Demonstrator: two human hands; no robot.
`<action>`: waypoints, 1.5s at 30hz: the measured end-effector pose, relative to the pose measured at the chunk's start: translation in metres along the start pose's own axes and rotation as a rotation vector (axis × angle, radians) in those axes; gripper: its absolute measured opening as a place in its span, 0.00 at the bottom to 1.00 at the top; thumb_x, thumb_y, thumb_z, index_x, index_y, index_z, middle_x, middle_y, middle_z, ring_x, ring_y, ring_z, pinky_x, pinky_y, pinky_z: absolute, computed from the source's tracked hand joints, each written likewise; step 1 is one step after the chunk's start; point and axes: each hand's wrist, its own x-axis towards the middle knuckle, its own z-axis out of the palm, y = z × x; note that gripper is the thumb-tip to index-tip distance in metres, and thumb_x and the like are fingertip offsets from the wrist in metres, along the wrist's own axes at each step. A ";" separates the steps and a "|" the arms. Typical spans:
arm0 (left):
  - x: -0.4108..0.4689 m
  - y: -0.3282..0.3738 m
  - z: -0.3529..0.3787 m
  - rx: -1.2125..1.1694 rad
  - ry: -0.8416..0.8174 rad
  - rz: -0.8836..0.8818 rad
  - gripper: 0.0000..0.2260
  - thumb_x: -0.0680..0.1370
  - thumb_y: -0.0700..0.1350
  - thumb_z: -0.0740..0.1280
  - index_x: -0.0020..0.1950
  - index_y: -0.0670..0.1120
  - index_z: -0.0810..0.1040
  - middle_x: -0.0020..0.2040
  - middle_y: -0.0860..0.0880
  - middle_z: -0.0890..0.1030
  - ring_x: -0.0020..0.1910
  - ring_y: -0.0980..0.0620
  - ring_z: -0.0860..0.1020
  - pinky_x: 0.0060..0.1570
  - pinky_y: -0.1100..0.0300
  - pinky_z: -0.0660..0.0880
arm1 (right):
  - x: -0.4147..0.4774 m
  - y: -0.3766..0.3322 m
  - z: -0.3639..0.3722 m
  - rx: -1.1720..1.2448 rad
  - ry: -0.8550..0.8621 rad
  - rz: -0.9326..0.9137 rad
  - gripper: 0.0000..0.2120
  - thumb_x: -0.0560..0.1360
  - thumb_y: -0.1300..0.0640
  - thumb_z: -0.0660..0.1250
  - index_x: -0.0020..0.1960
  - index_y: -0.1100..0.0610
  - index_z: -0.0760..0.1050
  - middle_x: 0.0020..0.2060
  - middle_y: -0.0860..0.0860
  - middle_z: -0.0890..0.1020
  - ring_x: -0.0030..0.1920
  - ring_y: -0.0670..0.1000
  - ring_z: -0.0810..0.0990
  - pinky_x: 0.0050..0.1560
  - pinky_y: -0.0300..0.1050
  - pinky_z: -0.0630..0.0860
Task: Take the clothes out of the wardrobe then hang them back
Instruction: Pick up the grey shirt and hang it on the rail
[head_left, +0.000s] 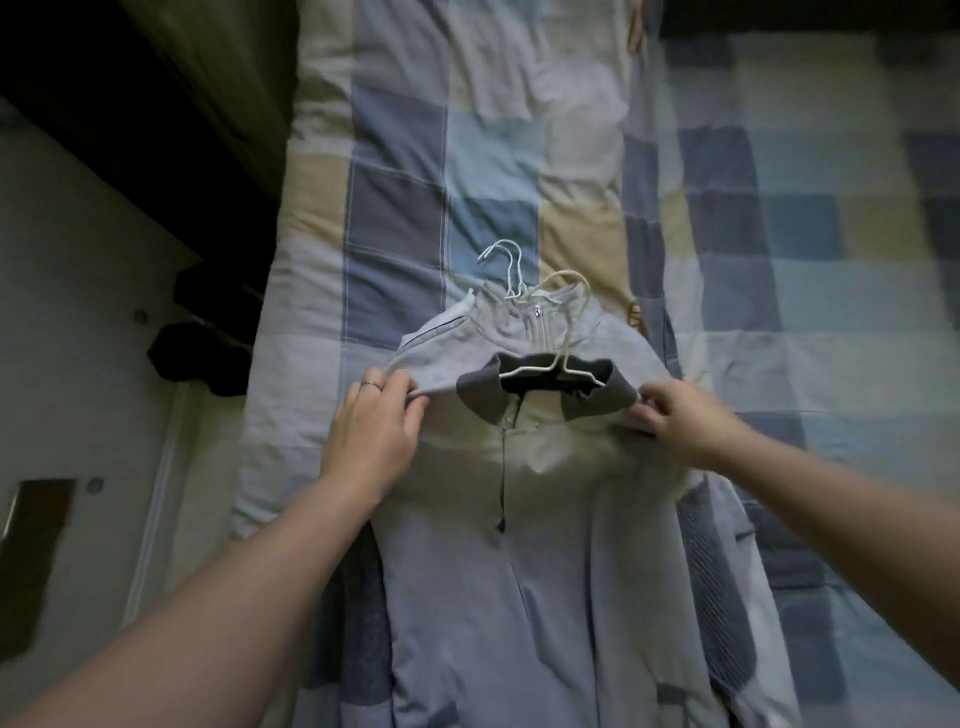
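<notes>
Both left hand and right hand pinch top.

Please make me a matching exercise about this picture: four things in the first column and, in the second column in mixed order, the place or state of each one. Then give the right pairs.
Column one
1. left hand
2. nearest white hanger
3. checked quilt
4. grey zip-neck top

Column two
A. spread under all the clothes
B. lies partly under the dark-collared top
C. wears a ring and pinches a shoulder of cloth
D. sits inside a dark collar

Pairs: 1-C, 2-D, 3-A, 4-B
</notes>
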 end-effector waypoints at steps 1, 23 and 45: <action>-0.011 0.006 -0.012 -0.020 -0.024 0.010 0.08 0.80 0.48 0.66 0.50 0.43 0.76 0.50 0.39 0.74 0.51 0.36 0.74 0.48 0.44 0.72 | -0.022 0.001 -0.010 0.008 -0.006 0.000 0.12 0.79 0.54 0.64 0.37 0.51 0.71 0.34 0.49 0.75 0.41 0.55 0.76 0.41 0.49 0.70; -0.193 0.239 -0.185 -0.254 -0.152 0.409 0.19 0.77 0.55 0.70 0.35 0.44 0.71 0.35 0.50 0.72 0.39 0.48 0.72 0.39 0.53 0.62 | -0.447 0.067 -0.130 0.346 0.605 0.151 0.09 0.78 0.54 0.67 0.39 0.53 0.73 0.34 0.48 0.76 0.37 0.50 0.75 0.37 0.47 0.65; -0.503 0.677 0.001 -0.298 -0.407 1.158 0.19 0.71 0.66 0.64 0.37 0.50 0.72 0.39 0.51 0.73 0.37 0.57 0.71 0.37 0.62 0.65 | -0.885 0.363 -0.014 0.699 1.274 0.702 0.08 0.76 0.54 0.70 0.39 0.48 0.75 0.34 0.46 0.77 0.37 0.41 0.75 0.37 0.38 0.68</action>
